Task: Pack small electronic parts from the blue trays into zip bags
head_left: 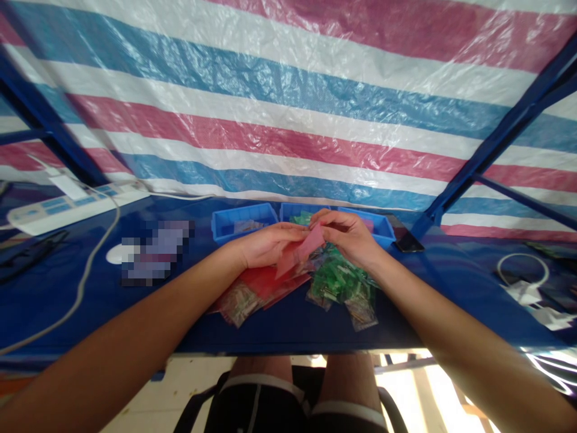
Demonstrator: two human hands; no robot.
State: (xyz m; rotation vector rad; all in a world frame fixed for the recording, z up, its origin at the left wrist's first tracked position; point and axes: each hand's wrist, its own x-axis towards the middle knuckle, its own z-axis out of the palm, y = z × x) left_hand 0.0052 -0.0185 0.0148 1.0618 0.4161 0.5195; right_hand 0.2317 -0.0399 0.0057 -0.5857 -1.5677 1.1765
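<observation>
Both hands meet over the middle of the blue table, pinching a small pink plastic bag [300, 251] between them. My left hand [271, 243] grips its upper edge from the left, and my right hand [345, 233] has thumb and fingers closed on its top right corner. Beneath my left hand lie red plastic bags [265, 282] and a clear bag of small pale pieces [241, 302]. Just below my right hand is a pile of green packets [338, 273], with a clear bag of small parts [360, 310] at its front.
Behind my hands stand three blue bins: a left bin [243, 219], a middle bin [293, 210] with green pieces, and a right bin [381, 225]. A dark phone [406, 233] lies beside them. At left are a power strip [76, 207] and a white cable [90, 270].
</observation>
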